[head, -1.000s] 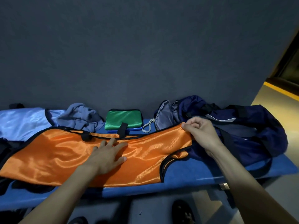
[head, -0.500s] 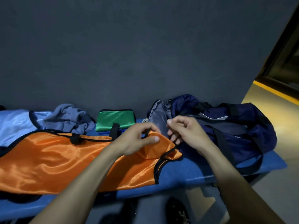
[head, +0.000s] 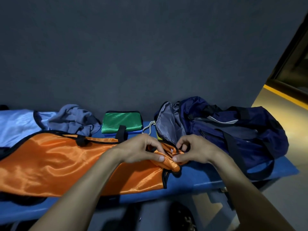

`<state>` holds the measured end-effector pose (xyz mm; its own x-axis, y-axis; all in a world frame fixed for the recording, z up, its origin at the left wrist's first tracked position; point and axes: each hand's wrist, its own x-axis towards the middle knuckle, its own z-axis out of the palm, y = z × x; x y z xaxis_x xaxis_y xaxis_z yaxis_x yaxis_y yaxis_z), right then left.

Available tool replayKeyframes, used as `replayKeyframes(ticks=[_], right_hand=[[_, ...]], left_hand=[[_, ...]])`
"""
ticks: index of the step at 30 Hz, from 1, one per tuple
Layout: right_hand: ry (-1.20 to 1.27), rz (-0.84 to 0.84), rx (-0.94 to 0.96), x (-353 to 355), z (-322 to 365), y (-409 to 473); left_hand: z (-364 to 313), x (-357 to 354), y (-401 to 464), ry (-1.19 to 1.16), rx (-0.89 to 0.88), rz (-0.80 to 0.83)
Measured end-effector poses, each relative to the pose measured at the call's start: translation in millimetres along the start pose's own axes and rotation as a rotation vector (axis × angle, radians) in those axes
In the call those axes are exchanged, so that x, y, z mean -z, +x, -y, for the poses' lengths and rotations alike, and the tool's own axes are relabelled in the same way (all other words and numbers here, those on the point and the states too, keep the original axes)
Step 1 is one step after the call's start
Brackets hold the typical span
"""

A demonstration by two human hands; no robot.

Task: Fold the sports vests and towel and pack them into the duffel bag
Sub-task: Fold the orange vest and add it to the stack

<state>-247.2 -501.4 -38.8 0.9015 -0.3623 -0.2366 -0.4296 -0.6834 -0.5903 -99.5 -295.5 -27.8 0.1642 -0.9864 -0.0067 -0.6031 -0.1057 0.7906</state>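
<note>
Fingers [head: 160,158] of my left hand [head: 141,151] and right hand [head: 196,151] pinch the orange vest [head: 55,162] at centre frame; duffel bag [head: 250,130] right, no writing readable.

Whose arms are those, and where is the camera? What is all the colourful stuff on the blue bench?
There is no machine here. The arms belong to a person who wears a camera on the head, so the picture looks forward and down, as the person's own eyes would.

The left hand and the right hand meet in the middle. Both pinch one bunched end of the orange vest, a shiny sports top with black trim that lies spread along the blue bench.

Behind it, from left to right, lie a light blue vest, a crumpled grey towel and a green vest folded into a neat square. On the right sits the dark blue duffel bag, its near end open and showing a grey lining. The clothes are meant to go in there.
</note>
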Motion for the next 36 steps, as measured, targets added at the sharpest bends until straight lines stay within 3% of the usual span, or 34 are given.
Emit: replayKeyframes(ticks=[5, 8, 14, 19, 24, 29, 36], right_hand=[[-0.113, -0.017, 0.036, -12.4, 4.7, 6.4], [-0.135, -0.122, 0.052, -14.1, 6.1, 10.6], [0.208, -0.338, 0.137, -10.8, 12.7, 12.5], [0.359, -0.401, 0.216, -16.5, 21.2, 15.8], [0.546, -0.335, 0.235, -18.9, 29.8, 15.5], [0.697, -0.084, 0.199, -13.6, 20.5, 16.1], [0.697, -0.035, 0.266, -15.5, 19.3, 14.4]], left_hand=[[4.0, 1.4, -2.1, 0.015, -0.014, -0.004], [8.7, 0.5, -0.4, 0.039, 0.001, -0.032], [16.6, -10.3, 14.0, 0.13, -0.011, -0.292], [11.2, -16.2, 24.5, 0.103, 0.018, -0.468], [5.0, -17.8, 29.5, 0.259, -0.024, -0.558], [5.0, -16.7, 28.3, 0.352, 0.014, -0.619], [4.2, -18.6, 27.3, 0.444, 0.115, -0.686]])
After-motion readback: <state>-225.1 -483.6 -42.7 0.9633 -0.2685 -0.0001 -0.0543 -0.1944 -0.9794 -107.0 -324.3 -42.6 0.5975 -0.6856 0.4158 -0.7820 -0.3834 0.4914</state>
